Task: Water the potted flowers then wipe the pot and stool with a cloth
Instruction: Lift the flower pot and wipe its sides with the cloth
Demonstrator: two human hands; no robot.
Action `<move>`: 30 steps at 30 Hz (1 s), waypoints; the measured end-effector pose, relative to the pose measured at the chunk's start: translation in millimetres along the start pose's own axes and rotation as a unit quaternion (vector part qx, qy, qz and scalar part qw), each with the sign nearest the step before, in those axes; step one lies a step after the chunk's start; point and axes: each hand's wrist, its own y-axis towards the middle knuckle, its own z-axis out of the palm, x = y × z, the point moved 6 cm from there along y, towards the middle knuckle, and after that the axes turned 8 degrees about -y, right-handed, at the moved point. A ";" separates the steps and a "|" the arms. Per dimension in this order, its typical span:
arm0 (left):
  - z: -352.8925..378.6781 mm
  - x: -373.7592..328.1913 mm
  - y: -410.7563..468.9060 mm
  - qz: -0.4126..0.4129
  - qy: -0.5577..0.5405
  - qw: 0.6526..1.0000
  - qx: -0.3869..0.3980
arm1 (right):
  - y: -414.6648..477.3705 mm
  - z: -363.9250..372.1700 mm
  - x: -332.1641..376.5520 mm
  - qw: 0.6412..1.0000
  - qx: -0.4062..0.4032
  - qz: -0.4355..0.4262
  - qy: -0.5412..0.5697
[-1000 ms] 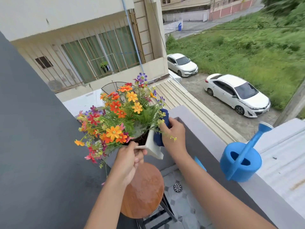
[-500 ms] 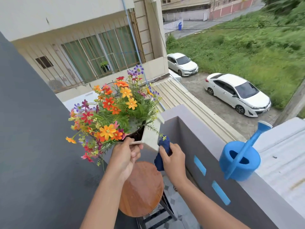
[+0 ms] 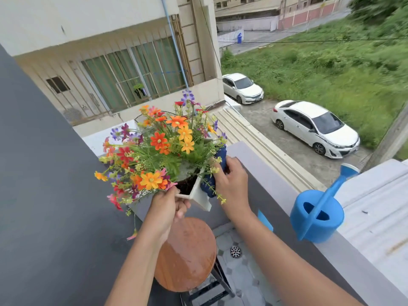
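Centre frame, head view: left hand [image 3: 166, 208] pinches the near rim of the pot [image 3: 199, 195], held above the stool [image 3: 187, 253]. Right hand [image 3: 231, 184] presses the cloth [image 3: 217, 171] on the pot's right wall. Pot tilts, flowers [image 3: 163, 146] pointing upper left, axis diagonal. Best to support it firmly and wipe each face fully; stool looks wet.
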 end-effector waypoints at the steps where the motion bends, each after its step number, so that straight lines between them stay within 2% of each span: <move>1: -1.1 -1.0 -1.3 -0.008 0.004 1.000 0.009 | 7.8 -2.5 2.5 1.000 -0.010 -0.006 -0.013; 6: -13.9 -1.8 4.1 -0.048 0.023 0.998 0.040 | 46.6 -12.3 -9.1 1.000 0.007 0.015 -0.017; 10: -26.8 -7.2 13.0 -0.052 0.016 0.997 0.052 | 63.1 -15.1 -16.1 0.990 0.112 0.070 0.043; 14: -36.8 -17.4 15.8 -0.038 0.050 0.996 0.060 | 66.3 -15.0 -10.9 0.972 0.208 0.106 0.019; 18: -43.4 -24.9 18.7 -0.040 0.073 0.993 0.084 | 64.5 -13.6 -9.9 0.956 0.250 0.152 0.024; 22: -47.3 -25.5 22.7 -0.046 0.081 0.991 0.095 | 55.8 -10.3 -3.2 0.938 0.310 0.156 0.010; 24: -48.2 -22.2 23.8 -0.051 0.078 0.991 0.098 | 50.7 -11.1 -0.8 0.937 0.319 0.143 -0.012; 30: -48.8 -12.6 25.8 -0.056 0.073 0.993 0.081 | 47.0 -14.2 -7.9 0.956 0.260 0.129 -0.031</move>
